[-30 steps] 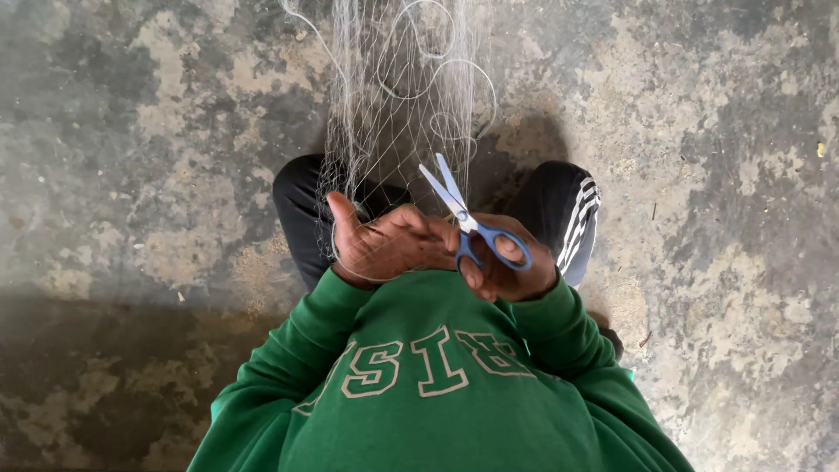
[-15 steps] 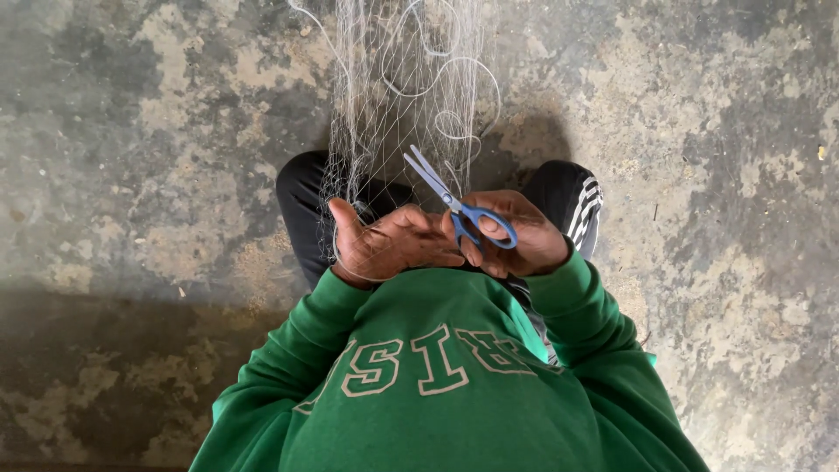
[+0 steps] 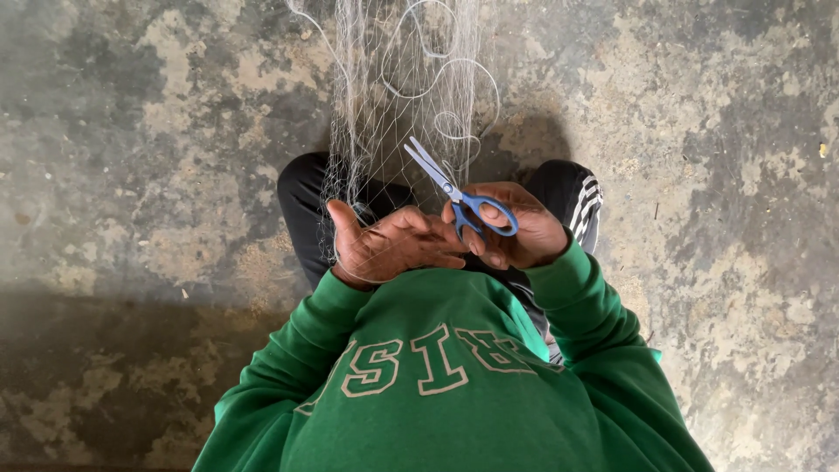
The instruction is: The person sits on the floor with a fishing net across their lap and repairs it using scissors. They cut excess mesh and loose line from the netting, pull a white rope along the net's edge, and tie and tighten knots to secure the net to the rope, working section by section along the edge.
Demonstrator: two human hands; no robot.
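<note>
My left hand (image 3: 389,249) pinches limp, snag-prone net (image 3: 393,131); right hand (image 3: 516,232) curled through blue scissors (image 3: 459,197), blades barely parted; best gripped by thicker cord

Net (image 3: 393,96) cut off by the top edge, green sweatshirt (image 3: 454,385) cropped at the bottom, right hand's (image 3: 516,227) fingertips hidden behind scissors (image 3: 459,197).

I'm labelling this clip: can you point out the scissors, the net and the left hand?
scissors (image 3: 454,194): head view, on the pivot where the blades meet the blue handles.
net (image 3: 393,114): head view, on the pale mesh above the hands.
left hand (image 3: 389,247): head view, on the back of the hand.
</note>
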